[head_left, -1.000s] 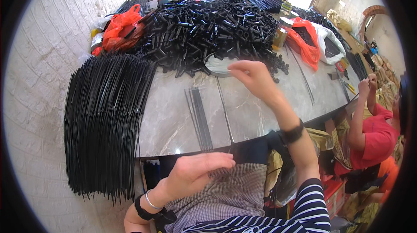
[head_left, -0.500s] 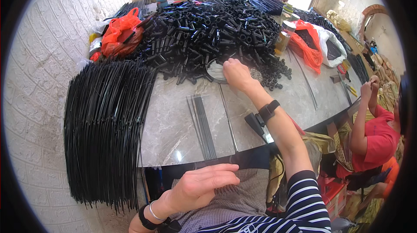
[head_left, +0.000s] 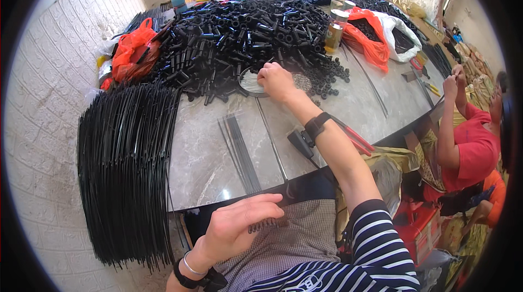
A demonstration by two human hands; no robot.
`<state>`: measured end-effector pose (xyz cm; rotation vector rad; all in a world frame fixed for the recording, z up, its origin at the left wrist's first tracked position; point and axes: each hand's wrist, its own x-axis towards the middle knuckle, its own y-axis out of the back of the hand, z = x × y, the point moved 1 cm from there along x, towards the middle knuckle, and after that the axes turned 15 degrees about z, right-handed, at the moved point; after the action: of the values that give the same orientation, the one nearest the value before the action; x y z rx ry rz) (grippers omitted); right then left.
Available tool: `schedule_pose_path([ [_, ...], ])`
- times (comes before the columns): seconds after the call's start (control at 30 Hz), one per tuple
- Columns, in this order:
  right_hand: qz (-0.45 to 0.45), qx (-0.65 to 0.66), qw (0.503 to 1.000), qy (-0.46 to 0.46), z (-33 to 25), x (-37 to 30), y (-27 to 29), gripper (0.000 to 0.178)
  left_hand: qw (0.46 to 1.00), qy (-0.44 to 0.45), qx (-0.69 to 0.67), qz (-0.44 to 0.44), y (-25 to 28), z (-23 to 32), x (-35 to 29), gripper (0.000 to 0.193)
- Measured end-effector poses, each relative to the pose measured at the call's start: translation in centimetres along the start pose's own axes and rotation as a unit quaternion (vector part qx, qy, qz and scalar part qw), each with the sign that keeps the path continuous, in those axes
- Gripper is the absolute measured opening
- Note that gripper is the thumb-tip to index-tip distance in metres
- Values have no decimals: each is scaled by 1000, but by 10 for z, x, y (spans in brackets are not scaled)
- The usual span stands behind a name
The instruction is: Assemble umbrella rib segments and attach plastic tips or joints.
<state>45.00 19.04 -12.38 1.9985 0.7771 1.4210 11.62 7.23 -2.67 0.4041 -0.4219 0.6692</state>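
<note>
My right hand reaches into a round dark-rimmed dish of thin whitish pieces, its fingertips pinched; whatever is between them is hidden. Beside that hand the dish also holds small speckled bits. My left hand hovers over my lap at the table's near edge, fingers together, with a dark, coil-like ribbed piece showing beneath them. Several thin dark rods lie side by side on the table just beyond my left hand. A large heap of short black tubular parts rises behind the dish.
A thick bundle of long black rods overhangs the table's left edge. Red-handled pliers lie beside my right forearm. Red bags, a white bag and a jar flank the heap. A person in red works at right; others sit opposite.
The view has shifted, so the table's things sit further left. My right hand stays at the dish. The coil-like piece under my left fingers shows more clearly, and more of the pliers shows.
</note>
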Motion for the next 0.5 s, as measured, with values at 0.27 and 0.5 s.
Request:
schedule_pose_path([
  [0.27,30,334,929,-155,-18,-3,69,11,1000,18,14,16,-8,1,-5,31],
  [0.5,-27,350,934,-73,-122,-93,240,6,999,24,9,27,-5,-2,-9,23],
])
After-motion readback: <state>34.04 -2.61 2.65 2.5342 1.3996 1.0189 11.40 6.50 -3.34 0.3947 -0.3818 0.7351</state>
